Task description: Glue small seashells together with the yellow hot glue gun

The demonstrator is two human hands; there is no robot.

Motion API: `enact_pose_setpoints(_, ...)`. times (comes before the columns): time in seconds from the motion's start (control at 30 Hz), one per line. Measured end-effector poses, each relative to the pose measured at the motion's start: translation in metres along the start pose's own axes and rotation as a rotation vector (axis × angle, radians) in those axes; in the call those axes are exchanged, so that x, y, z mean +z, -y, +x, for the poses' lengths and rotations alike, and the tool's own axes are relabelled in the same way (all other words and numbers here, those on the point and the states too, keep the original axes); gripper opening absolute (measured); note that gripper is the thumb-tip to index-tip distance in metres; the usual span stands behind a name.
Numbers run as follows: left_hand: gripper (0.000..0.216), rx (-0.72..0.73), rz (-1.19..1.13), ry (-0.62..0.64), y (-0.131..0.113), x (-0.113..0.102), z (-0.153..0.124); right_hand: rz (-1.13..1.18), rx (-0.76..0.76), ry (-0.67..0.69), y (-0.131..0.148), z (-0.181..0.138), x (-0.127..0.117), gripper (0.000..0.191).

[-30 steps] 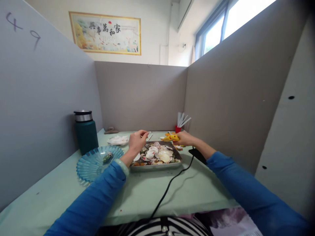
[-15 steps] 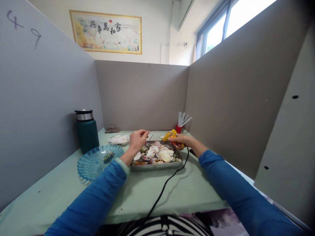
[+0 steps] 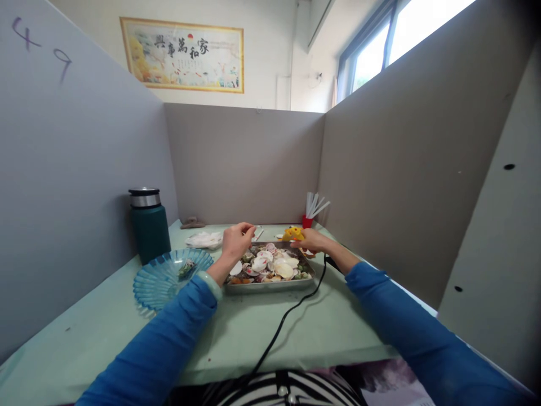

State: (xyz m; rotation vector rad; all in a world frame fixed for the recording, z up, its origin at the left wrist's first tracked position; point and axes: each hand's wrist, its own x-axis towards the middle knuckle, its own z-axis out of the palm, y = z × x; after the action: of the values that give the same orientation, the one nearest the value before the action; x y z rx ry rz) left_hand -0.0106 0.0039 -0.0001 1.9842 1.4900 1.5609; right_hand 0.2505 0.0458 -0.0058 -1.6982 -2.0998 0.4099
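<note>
A metal tray [image 3: 270, 286] full of several seashells [image 3: 274, 266] sits in the middle of the green table. My left hand [image 3: 235, 242] hovers over the tray's far left corner, fingers pinched on something small I cannot make out. My right hand [image 3: 313, 241] is at the tray's far right corner, closed round a yellow glue gun [image 3: 292, 233]. The gun's black cord [image 3: 282, 327] runs across the table toward me.
A blue glass dish [image 3: 167, 276] with a small dark piece lies left of the tray. Behind it stands a dark green flask [image 3: 147, 225]. A red cup of white sticks [image 3: 309, 214] and a crumpled tissue [image 3: 203, 240] sit at the back. Grey partition walls enclose three sides.
My right hand lifted the glue gun from the table, swung it toward the tray, then drew it back a little. My left hand stayed in its pinch over the tray.
</note>
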Motion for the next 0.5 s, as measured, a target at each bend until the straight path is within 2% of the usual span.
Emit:
enact_pose_setpoints(0.1, 0.026, 0.001, -0.002, -0.006, -0.002, -0.001, 0.0, -0.46, -0.188, -0.085, 0.003, -0.008, 0.001, 0.034)
enact_pose_setpoints(0.2, 0.026, 0.007, -0.001, -0.011, -0.002, 0.0, 0.0, -0.696, -0.311, -0.074, 0.002, -0.017, -0.001, 0.024)
enact_pose_setpoints(0.33, 0.025, 0.012, -0.005, -0.016, 0.0, 0.0, 0.0, -0.803, -0.46, -0.145, -0.005, -0.022, -0.006, 0.017)
enact_pose_setpoints(0.5, 0.024, 0.017, -0.011, -0.017, 0.001, 0.001, 0.0, -0.902, -0.477, -0.181, -0.013, -0.014, -0.008, 0.017)
